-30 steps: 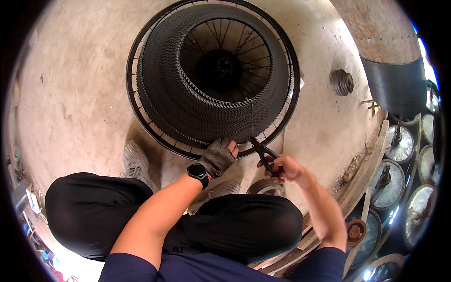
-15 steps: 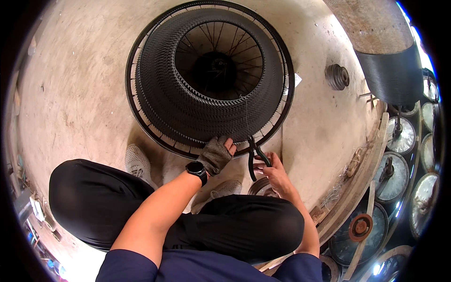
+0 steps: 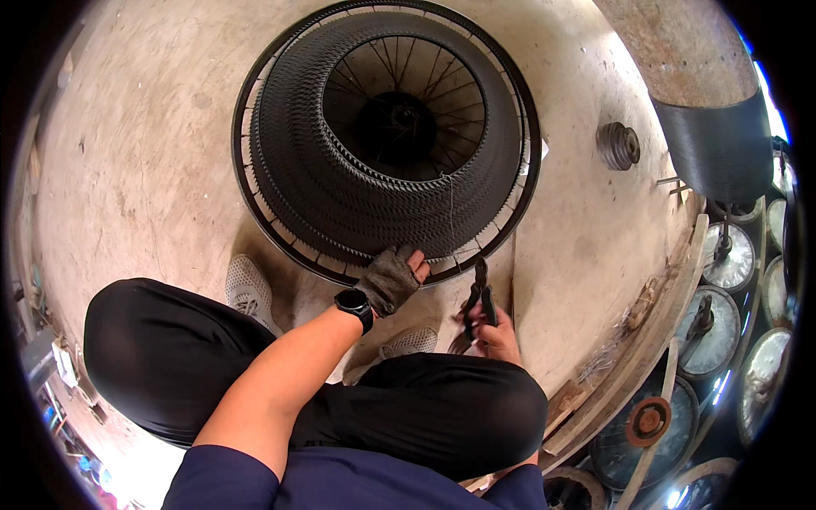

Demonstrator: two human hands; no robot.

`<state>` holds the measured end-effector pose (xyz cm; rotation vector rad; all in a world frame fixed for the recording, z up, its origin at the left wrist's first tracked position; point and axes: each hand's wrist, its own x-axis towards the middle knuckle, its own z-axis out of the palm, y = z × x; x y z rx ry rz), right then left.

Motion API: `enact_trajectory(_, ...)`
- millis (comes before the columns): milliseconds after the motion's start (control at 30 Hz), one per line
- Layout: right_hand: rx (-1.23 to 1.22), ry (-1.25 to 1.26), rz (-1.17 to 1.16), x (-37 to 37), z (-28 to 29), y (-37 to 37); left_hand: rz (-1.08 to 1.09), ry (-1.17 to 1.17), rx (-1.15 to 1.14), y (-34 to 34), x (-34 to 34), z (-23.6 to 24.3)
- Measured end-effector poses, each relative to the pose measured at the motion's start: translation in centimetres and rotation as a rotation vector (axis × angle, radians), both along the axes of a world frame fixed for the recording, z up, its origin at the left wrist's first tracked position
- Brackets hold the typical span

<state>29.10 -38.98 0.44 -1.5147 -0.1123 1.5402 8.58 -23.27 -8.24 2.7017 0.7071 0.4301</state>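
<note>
"Coil of black toothed strip sat at the frame's upper centre, a thin wire trailing toward its lower edge. The gloved left hand rested there; whether it gripped, I couldn't tell."

"And the right hand?"

"Right of centre, wrapped around pliers, apart from the wire."

"Which step?"

"Apparently tending the wire; the next move called for a steady coil and well-aimed plier tips."

"Any container?"

"The spoked wheel served as one: its rim ringed the coil."
</note>
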Motion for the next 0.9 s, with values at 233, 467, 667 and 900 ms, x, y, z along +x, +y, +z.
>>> enact_trajectory(233, 0.140, -1.783, 1.108, 2.4, 3.2, 6.0, 0.000, 0.050, -0.036, 0.0, 0.1, 0.1)
enact_trajectory(467, 0.247, -2.084, 1.386, 2.4, 2.4, 8.1, 0.027, -0.096, 0.090, -0.4, -0.2, -1.1)
enact_trajectory(667, 0.187, -1.974, 1.444, 2.5, 1.9, 8.0, 0.025, -0.037, 0.039, -0.4, -0.1, -0.8)
enact_trajectory(900, -0.119, -1.321, 1.260, 3.4, 2.1, 7.7, 0.021, -0.062, 0.023, -0.1, -0.1, -0.3)
